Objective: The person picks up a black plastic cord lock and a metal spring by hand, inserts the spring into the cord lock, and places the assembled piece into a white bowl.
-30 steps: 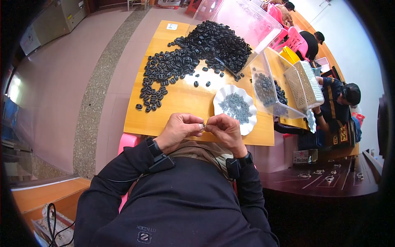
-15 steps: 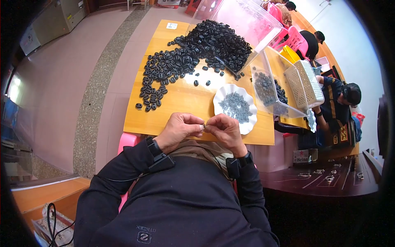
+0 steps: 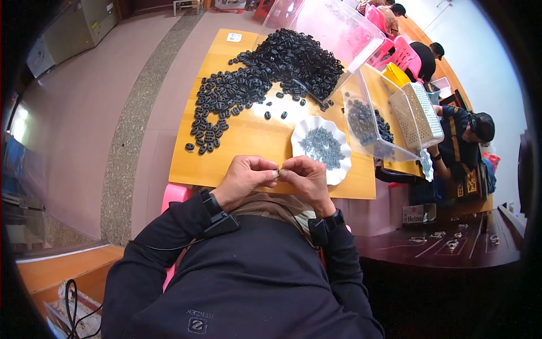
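My left hand [image 3: 247,174] and my right hand [image 3: 307,179] meet over the near edge of the wooden table. Thumb and fingers of both hands pinch a tiny dark piece [image 3: 278,171] between them; the fingertips cover most of it. Just beyond my right hand is a white plate with a wavy rim [image 3: 340,174], heaped with small grey pieces [image 3: 322,146]. Farther off lies a large pile of black oval pieces with two holes [image 3: 299,59], thinning out into a loose spread [image 3: 226,93] toward the left.
A clear plastic box [image 3: 361,53] lies tipped beside the pile. To its right, another clear bin [image 3: 367,144] holds dark pieces, with a white perforated basket [image 3: 418,113] next to it. A person in dark clothes [image 3: 460,135] sits at the right; pink chairs [image 3: 403,56] stand beyond.
My hands hold the same pinch, with only a slight shift of the fingers. The whole view has shifted very slightly; the pieces lie as before.
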`<state>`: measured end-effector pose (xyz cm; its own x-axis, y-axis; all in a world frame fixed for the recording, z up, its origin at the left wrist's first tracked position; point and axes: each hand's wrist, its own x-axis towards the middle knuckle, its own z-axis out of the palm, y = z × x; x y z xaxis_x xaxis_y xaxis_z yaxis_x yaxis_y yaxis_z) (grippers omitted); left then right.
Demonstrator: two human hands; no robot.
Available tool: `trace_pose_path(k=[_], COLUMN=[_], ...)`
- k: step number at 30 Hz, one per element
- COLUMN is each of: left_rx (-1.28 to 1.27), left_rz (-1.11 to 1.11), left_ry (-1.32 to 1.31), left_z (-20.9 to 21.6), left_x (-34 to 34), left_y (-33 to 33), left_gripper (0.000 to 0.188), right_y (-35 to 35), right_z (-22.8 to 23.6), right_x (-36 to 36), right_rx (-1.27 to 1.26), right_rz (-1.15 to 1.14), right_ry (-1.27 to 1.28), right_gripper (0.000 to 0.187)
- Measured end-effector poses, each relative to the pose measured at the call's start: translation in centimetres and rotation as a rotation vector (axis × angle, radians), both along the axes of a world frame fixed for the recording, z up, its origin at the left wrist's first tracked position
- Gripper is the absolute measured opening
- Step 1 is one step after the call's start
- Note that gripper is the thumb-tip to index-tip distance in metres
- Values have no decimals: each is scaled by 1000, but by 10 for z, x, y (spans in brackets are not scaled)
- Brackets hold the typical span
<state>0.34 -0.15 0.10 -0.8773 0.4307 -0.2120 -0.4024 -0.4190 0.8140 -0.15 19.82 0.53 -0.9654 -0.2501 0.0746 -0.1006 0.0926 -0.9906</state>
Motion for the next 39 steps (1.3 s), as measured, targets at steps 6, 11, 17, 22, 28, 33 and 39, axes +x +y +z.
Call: trace_pose_path(k=[6, 11, 17, 22, 28, 33, 39], left_rx=[-11, 20, -2, 14, 37, 66, 92], left_rz=[24, 24, 45, 57, 64, 66, 71], left_ry=[-1, -11, -29, -10, -39, -59, -56], left_z=[0, -2, -1, -1, 2, 1, -2], left_x=[1, 1, 0, 3, 2, 1, 0], left_y=[0, 0, 0, 1, 1, 1, 1], left_gripper=[19, 19, 17, 15, 15, 16, 16], right_y=[-1, -4, -6, -11, -12, -10, -6], right_z=[2, 4, 3, -1, -2, 2, 0], right_x=[1, 3, 3, 5, 5, 4, 3], right_rx=[-74, -168, -126, -135, -81, -99, -94], right_rz=[-24, -31, -40, -41, -60, -44, 2], right_ry=[-30, -74, -22, 63, 8, -82, -124], right_gripper=[8, 6, 6, 4, 6, 9, 9])
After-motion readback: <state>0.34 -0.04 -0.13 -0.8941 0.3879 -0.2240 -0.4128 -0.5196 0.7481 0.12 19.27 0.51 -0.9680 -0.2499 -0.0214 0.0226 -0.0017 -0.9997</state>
